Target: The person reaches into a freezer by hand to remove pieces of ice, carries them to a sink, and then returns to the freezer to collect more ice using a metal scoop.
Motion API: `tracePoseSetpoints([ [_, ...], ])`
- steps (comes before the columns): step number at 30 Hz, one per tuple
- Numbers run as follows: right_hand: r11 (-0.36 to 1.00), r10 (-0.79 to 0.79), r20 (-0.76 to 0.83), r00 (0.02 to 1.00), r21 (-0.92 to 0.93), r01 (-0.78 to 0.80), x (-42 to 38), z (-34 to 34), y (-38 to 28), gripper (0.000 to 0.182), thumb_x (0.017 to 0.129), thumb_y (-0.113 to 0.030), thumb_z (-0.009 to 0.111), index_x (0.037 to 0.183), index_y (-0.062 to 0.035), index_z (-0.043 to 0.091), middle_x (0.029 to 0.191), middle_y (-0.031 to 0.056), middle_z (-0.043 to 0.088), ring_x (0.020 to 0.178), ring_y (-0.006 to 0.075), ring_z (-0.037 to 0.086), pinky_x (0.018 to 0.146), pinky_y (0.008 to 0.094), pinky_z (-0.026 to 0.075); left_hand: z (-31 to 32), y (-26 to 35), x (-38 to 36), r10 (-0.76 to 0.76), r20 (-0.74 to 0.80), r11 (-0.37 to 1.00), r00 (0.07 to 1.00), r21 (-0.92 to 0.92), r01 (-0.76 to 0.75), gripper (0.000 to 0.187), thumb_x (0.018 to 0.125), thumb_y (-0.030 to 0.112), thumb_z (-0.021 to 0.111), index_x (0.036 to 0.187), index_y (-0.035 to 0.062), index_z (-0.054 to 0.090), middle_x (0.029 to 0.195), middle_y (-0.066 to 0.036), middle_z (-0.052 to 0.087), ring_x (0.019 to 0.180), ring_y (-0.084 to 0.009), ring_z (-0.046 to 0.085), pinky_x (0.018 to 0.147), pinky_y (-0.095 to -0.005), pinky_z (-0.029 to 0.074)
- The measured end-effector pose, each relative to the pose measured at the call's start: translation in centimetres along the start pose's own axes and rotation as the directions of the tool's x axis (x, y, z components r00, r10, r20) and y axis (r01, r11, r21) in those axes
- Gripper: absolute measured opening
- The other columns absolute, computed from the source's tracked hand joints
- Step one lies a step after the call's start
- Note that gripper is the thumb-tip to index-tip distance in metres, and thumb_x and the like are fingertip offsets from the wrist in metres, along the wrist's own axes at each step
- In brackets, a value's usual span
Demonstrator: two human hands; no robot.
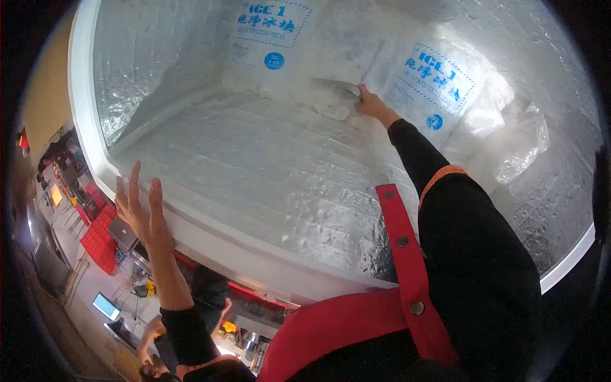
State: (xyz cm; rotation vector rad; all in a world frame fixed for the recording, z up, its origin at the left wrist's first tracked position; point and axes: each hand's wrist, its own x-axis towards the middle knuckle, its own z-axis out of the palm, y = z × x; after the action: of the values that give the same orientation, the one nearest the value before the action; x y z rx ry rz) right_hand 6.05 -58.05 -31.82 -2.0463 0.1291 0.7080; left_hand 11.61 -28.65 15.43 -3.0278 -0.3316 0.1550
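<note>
My right hand (pixel 374 107) reaches deep into a chest freezer, closed around the near end of a grey metal scoop (pixel 340 86). The scoop's far part dips among frosty white ice (pixel 332 109) by the back wall, so its full shape is hard to make out. Two clear ice bags with blue print stand there: one bag (pixel 270 38) left of the scoop, the other bag (pixel 429 89) just right of my hand. My left hand (pixel 141 207) is at the freezer's white rim (pixel 254 258), fingers spread, holding nothing.
Crumpled clear plastic (pixel 519 137) lies at the freezer's right side. Ice coats the freezer floor (pixel 254 172) and walls. Outside, at lower left, are a red crate (pixel 102 232), a lit screen (pixel 105 306) and another person (pixel 156 344) by a counter.
</note>
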Motion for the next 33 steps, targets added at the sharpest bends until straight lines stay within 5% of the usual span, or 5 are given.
tracePoseSetpoints([
  [7,0.879,0.129,0.48,0.868,0.35,-0.324,0.6,-2.0,-3.7,0.049,0.062,-0.004,0.047,0.109,-0.0015,0.035,0.053,0.0084,0.048,0.035,0.0119,0.039,0.029,0.0254,0.026,0.1,-0.3,0.1,0.055,-0.016,0.998,0.998,-0.005,-0.055,0.042,0.077,0.04,0.046,0.112,0.0165,0.048,0.124,-0.02,0.028,0.117,-0.0313,0.02,0.094,-0.0437,0.011],
  [17,0.901,-0.117,0.591,0.798,0.401,-0.166,2.6,-4.6,-3.3,0.018,0.062,-0.007,0.048,0.046,-0.0006,0.046,0.046,0.0068,0.048,0.04,0.0171,0.046,0.039,0.0304,0.037,0.0,-0.3,0.3,0.031,0.011,0.999,0.999,-0.023,-0.031,0.045,0.077,0.042,0.046,0.113,0.0155,0.048,0.123,-0.021,0.029,0.117,-0.0319,0.02,0.094,-0.045,0.013],
  [23,0.738,-0.559,0.432,0.707,-0.128,0.662,6.3,-9.9,0.5,0.011,0.062,-0.006,0.049,0.052,-0.002,0.051,0.047,0.0072,0.049,0.045,0.0213,0.049,0.047,0.0331,0.039,0.3,-0.8,0.3,0.014,-0.007,0.996,1.0,-0.09,-0.015,0.046,0.076,0.044,0.045,0.113,0.0159,0.048,0.123,-0.021,0.028,0.117,-0.032,0.019,0.094,-0.0456,0.013],
  [28,0.916,0.385,0.324,0.864,-0.25,-0.315,6.3,-15.3,-4.1,0.015,0.069,-0.013,0.047,0.068,-0.0022,0.056,0.061,0.0105,0.057,0.064,0.0228,0.058,0.061,0.0349,0.045,0.4,-0.9,0.4,0.021,-0.014,0.996,1.0,-0.09,-0.022,0.045,0.076,0.043,0.046,0.112,0.0163,0.049,0.124,-0.021,0.028,0.117,-0.033,0.018,0.093,-0.046,0.013],
  [33,0.787,0.175,0.11,0.978,-0.613,-0.072,3.4,-13.7,-2.7,0.025,0.072,-0.02,0.045,0.093,-0.0073,0.052,0.079,0.0145,0.059,0.081,0.0277,0.057,0.067,0.0409,0.045,0.4,-1.3,0.4,0.054,-0.02,0.997,0.998,-0.053,-0.055,0.045,0.076,0.044,0.046,0.112,0.0168,0.049,0.124,-0.021,0.028,0.117,-0.0335,0.018,0.093,-0.0466,0.013],
])
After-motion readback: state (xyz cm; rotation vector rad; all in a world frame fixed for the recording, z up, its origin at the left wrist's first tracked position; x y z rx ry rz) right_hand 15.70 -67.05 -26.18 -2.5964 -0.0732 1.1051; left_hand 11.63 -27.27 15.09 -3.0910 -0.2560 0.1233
